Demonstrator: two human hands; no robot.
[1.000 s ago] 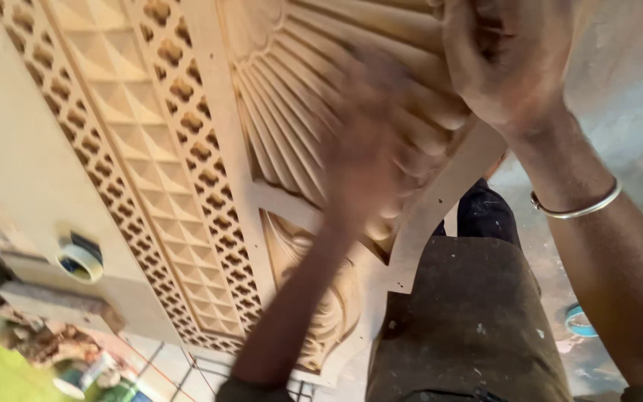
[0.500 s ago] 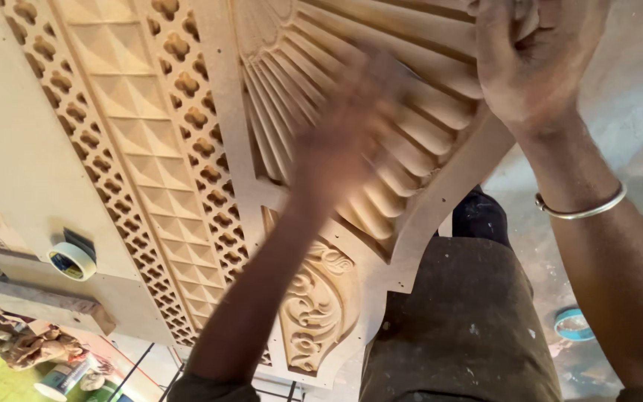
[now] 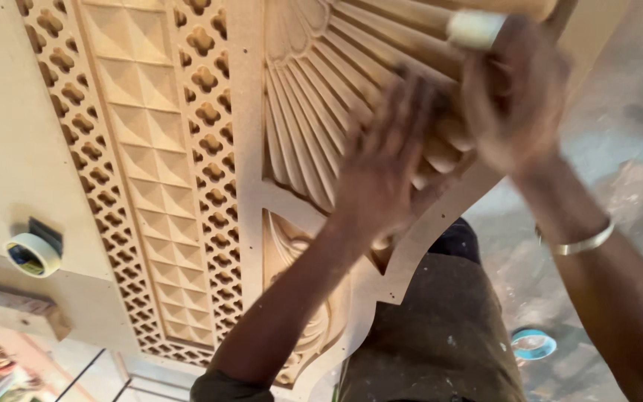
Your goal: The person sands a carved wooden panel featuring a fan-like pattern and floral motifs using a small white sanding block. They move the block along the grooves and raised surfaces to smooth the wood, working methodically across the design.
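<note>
Hands on carved panel [image 3: 187, 171]: left hand [image 3: 385, 167] flat, fingers spread, blurred; right hand [image 3: 515, 97] clamped on pale block [image 3: 474, 30]

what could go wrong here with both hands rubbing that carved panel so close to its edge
The left hand is blurred on the fan-shaped ribs of the carved panel; its fingers could catch in a groove or chip a thin rib. The right hand sits near the panel's overhanging scalloped edge, so hard pressure there might tip or shift the panel. The tape roll could get knocked off if the panel slides.
</note>
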